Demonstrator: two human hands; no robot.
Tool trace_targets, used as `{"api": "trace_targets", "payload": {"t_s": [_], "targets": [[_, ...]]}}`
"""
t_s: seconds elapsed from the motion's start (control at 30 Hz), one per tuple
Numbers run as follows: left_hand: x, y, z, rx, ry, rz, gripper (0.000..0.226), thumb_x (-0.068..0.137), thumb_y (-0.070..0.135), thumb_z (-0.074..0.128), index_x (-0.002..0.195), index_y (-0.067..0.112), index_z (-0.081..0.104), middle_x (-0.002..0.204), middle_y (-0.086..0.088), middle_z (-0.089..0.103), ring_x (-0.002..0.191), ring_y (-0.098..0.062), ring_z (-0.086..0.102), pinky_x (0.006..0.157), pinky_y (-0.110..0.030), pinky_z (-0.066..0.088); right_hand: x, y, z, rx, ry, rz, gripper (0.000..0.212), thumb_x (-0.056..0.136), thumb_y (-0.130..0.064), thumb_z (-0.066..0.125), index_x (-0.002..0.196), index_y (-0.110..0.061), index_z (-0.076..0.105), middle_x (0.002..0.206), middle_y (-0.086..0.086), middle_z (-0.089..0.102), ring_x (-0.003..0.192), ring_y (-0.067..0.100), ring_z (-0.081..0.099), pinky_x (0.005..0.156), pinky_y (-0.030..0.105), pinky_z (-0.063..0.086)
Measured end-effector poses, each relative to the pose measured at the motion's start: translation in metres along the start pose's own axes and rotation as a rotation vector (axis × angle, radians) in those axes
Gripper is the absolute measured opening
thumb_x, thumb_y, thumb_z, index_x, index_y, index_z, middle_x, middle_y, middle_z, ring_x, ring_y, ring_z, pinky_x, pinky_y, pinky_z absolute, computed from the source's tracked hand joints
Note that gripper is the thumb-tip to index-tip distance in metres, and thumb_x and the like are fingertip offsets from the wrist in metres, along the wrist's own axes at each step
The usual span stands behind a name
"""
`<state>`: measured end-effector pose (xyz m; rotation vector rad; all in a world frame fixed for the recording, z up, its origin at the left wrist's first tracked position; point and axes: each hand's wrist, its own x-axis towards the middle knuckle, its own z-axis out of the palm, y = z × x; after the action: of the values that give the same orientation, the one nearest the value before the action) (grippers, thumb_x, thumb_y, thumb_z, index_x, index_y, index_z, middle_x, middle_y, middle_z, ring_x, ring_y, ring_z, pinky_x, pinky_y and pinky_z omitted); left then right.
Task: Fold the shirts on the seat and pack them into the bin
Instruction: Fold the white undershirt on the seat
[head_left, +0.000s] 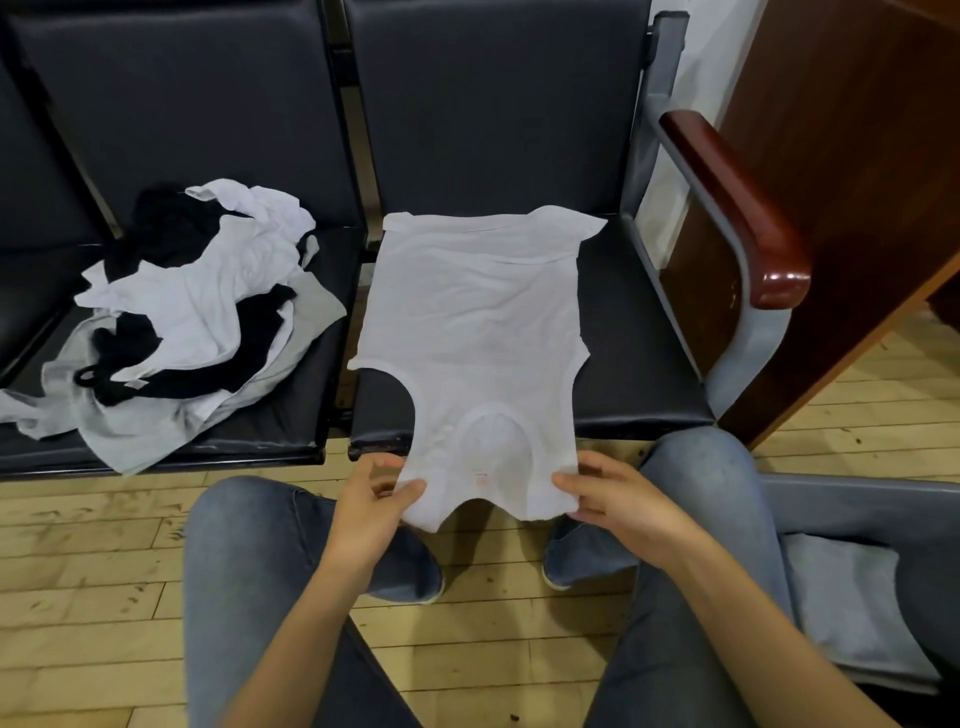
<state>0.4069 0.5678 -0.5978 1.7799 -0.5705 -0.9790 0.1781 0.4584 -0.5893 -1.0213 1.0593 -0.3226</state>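
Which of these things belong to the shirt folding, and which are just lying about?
Part of the job: white tank top spread on the seat; left hand and right hand pinching its straps; crumpled shirt pile; grey bin with a folded grey garment inside.

Just there: wooden armrest; wooden panel; plank floor.

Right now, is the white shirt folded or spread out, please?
Spread: the shirt lies flat on the seat, armholes showing; left hand and right hand pinch its straps.
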Motion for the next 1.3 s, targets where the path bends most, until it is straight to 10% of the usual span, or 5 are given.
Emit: {"api": "trace_targets", "payload": {"t_s": [0.2, 0.4, 0.6, 0.9, 1.3], "targets": [[-0.012, -0.013, -0.010, 0.189, 0.064, 0.070, 0.009, 0.087, 0.015, 0.066, 0.093, 0.015, 0.059, 0.079, -0.004, 0.067, 0.073, -0.020, 0.065, 0.063, -0.025, 0.056, -0.018, 0.017, 0.007, -0.428, 0.295, -0.243, 0.076, 0.087, -0.009, 0.065, 0.149, -0.022, 0.023, 0.089, -0.010, 0.065, 0.084, 0.004, 0.061, 0.066, 0.010, 0.047], [-0.018, -0.022, -0.015, 0.274, 0.078, 0.119, 0.007, 0.085, 0.019, 0.069, 0.086, 0.021, 0.063, 0.078, 0.001, 0.069, 0.077, -0.017, 0.064, 0.075, -0.034, 0.052, -0.025, 0.029, 0.010, -0.412, 0.452, -0.441, 0.053, 0.090, -0.011, 0.062, 0.135, -0.030, 0.042, 0.090, -0.011, 0.063, 0.083, 0.006, 0.062, 0.078, 0.024, 0.051], [-0.025, -0.019, -0.018, 0.182, -0.047, 0.196, 0.023, 0.084, 0.009, 0.069, 0.091, 0.031, 0.068, 0.093, 0.012, 0.070, 0.091, -0.006, 0.064, 0.077, -0.008, 0.045, -0.026, 0.027, 0.006, -0.292, 0.433, -0.417, 0.066, 0.087, -0.006, 0.065, 0.137, -0.034, 0.033, 0.100, -0.009, 0.060, 0.086, 0.009, 0.062, 0.073, 0.018, 0.048], [-0.027, -0.001, -0.016, 0.096, 0.033, 0.374, 0.022, 0.087, 0.006, 0.065, 0.098, 0.025, 0.070, 0.095, 0.016, 0.071, 0.091, 0.001, 0.064, 0.075, -0.007, 0.047, -0.039, 0.007, 0.001, -0.338, 0.150, -0.500, 0.025, 0.078, 0.003, 0.072, 0.096, -0.014, 0.067, 0.110, -0.005, 0.062, 0.100, 0.003, 0.062, 0.081, 0.012, 0.049], [-0.045, 0.030, -0.023, 0.092, -0.013, 0.561, 0.030, 0.090, 0.007, 0.060, 0.097, 0.034, 0.070, 0.101, 0.014, 0.069, 0.100, 0.001, 0.060, 0.085, -0.009, 0.043, -0.050, -0.018, -0.001, -0.856, 0.621, -0.972, 0.013, 0.088, -0.009, 0.062, 0.098, -0.015, 0.068, 0.102, -0.002, 0.063, 0.098, 0.009, 0.049, 0.087, 0.004, 0.032]]}}
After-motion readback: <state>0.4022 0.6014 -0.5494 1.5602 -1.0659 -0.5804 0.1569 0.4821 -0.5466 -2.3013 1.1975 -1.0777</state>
